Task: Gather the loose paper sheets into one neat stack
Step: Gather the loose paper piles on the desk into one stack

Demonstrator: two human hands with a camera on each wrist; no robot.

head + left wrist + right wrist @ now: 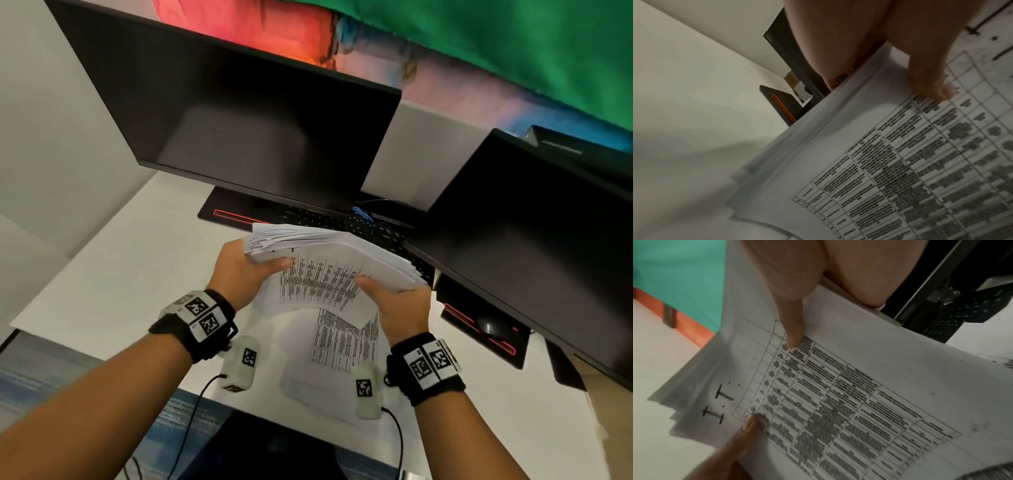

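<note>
Left hand (239, 270), at 9 o'clock of the paper stack (329, 260), grips its edge, thumb lying on the top sheet. The stack is thick and uneven, with fanned edges, held above the white bench (120, 274); its top sheet bears a printed table, text blurred. Right hand (397, 308), at 4 o'clock, grips likewise. One printed sheet (342, 339) lies below. Two dark monitors (239, 113) stand behind.

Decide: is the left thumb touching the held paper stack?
Touching. The left wrist view shows the thumb pressed flat onto the paper stack's top printed sheet.
</note>
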